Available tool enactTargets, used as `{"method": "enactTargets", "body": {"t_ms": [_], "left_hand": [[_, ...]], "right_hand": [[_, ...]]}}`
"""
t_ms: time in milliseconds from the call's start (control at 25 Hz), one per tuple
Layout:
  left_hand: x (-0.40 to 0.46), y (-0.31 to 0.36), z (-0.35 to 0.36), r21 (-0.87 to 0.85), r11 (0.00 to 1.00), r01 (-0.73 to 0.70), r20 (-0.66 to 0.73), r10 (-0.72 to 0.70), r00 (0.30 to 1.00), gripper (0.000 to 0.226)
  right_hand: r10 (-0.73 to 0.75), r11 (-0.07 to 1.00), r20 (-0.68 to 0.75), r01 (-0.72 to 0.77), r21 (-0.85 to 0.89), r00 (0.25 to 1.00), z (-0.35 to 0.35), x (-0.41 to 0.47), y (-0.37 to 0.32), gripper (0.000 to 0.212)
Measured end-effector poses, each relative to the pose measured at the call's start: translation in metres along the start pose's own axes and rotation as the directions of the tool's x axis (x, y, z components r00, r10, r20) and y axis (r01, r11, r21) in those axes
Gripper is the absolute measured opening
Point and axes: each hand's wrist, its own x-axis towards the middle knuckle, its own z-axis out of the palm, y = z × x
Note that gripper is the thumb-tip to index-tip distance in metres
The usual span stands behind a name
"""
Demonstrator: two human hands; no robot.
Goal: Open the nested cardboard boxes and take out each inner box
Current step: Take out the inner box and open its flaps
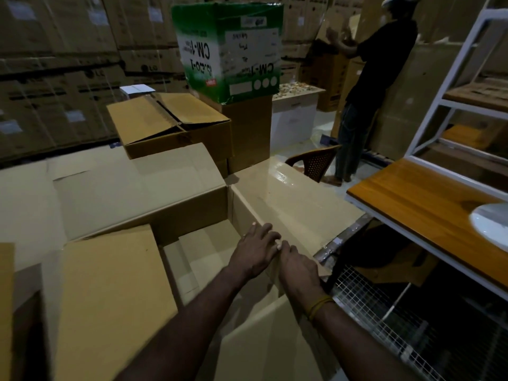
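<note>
Both hands meet on the right-hand wall of the big open carton (154,215), right where its taped flap (291,199) folds outward. The left hand (254,250) lies on the inner side of that edge, fingers stretched fairly straight along the cardboard and pressing it. The right hand (297,266) sits just behind it, touching it, fingers bent down over the rim; whether they truly pinch the wall I cannot tell from here. A yellow band (320,306) circles the right wrist.

The carton's long axis runs away from the person toward the far left, and its mouth faces up. Down inside, left of and below the hands, an inner box (198,259) lies flat with its top flaps closed. Left of the grip, the carton's near flap (110,295) lies folded outward.

Beyond the hands stand another brown box (170,125) and an upside-down green-and-white carton (231,48). To the right of the grip is a wooden shelf (423,204), with a second person (376,78) farther back.
</note>
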Motion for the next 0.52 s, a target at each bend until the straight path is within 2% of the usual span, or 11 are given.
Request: {"method": "enactTargets", "body": {"t_ms": [80,160,280,400,520], "left_hand": [[-0.002,0.002,-0.001,0.002,1.0,0.028,0.01,-0.028,1.0,0.041],[-0.006,0.007,0.001,0.043,0.995,0.095,0.01,-0.095,0.995,0.046],[-0.024,0.01,0.008,0.158,0.955,0.252,-0.029,-0.251,0.968,0.063],[-0.05,0.005,0.01,0.186,0.872,0.452,-0.046,-0.452,0.891,0.073],[-0.082,-0.004,0.003,0.275,0.765,0.582,-0.049,-0.594,0.803,0.069]], "right_hand": [[0.005,1.0,0.014,-0.005,-0.014,1.0,0.004,0.002,0.0,0.045],[0.023,0.999,0.032,-0.022,-0.048,0.999,0.007,0.005,0.001,0.06],[-0.066,0.994,-0.011,0.064,-0.09,0.998,0.015,0.012,-0.004,0.081],[-0.207,0.975,-0.032,0.204,-0.083,0.978,0.027,0.019,-0.018,0.083],[-0.328,0.942,0.016,0.328,-0.072,0.945,0.036,0.027,-0.042,0.079]]}}
